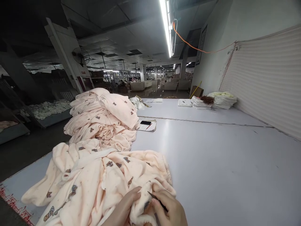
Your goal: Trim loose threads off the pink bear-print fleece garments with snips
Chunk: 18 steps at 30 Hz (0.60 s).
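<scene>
Pink garment (89, 185), table edge (23, 169) left — tabletop (223, 175) rightward

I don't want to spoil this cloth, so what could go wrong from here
The dark pointed tool in the right hand might snag the pink cloth or prick the left hand, whose thumb is near its tip. The tall pile could slump onto the phone beside it.

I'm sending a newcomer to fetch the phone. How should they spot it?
Start from the tall heap of pale pink patterned fabric on the left part of the pale table. Just right of it lie some white papers, and the phone rests flat on them. Its dark rectangle sets it apart from the papers and the thin red pen beside it.
</scene>
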Motion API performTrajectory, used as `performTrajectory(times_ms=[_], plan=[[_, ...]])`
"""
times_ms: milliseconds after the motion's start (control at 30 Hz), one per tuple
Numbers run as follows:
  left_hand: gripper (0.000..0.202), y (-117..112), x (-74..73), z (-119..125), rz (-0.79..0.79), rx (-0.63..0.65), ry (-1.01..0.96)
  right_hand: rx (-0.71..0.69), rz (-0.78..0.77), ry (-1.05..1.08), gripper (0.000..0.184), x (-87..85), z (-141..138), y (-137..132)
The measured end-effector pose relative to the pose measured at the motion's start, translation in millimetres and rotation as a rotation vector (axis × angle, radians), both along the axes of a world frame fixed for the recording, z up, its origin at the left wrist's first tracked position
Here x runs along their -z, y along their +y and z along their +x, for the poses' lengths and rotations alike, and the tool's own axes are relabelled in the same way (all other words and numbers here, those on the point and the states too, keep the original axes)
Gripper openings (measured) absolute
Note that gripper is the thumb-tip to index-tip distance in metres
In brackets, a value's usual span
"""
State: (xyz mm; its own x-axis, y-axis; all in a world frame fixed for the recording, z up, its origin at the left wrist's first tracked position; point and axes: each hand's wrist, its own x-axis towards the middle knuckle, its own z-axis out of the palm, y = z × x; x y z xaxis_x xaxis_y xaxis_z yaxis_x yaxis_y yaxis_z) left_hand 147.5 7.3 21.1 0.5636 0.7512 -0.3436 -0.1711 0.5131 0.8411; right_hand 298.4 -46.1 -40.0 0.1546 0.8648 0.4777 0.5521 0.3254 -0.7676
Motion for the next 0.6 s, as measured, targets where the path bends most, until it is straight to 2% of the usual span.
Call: performTrajectory(times_ms=[100,167,200,267,333,400,500,600], plan=[[0.025,1.2,-2.1,-6.2,0.256,-0.011,0.295,0.03,0.023,0.063,0.023,5.4,1.5,0.7],[0.019,4.1,-2.3,-12.8,0.515,-0.09,0.501,0.123,0.027,0.163,0.029,9.7,0.7,-0.3],[0.017,5.4,-1.9,-15.7,0.623,-0.152,0.56,0.164,0.029,0.223,0.032,11.3,-0.5,-0.8],[0.013,6.8,-0.1,-18.6,0.72,-0.262,0.573,0.169,0.059,0.313,0.029,12.5,-4.3,-0.7],[0.009,5.5,2.6,-17.2,0.632,-0.291,0.445,0.082,0.1,0.336,0.023,11.3,-9.7,1.2],[0.018,2.6,5.8,-13.6,0.499,-0.267,0.281,0.015,0.13,0.322,0.02,8.6,-16.4,4.3],[0.025,-1.0,10.8,-10.5,0.385,-0.22,0.137,0.006,0.141,0.281,0.021,3.7,-26.1,9.1],[0.025,-0.7,15.4,-12.2,0.358,-0.194,0.069,0.012,0.147,0.256,0.021,-0.7,-30.9,12.4]])
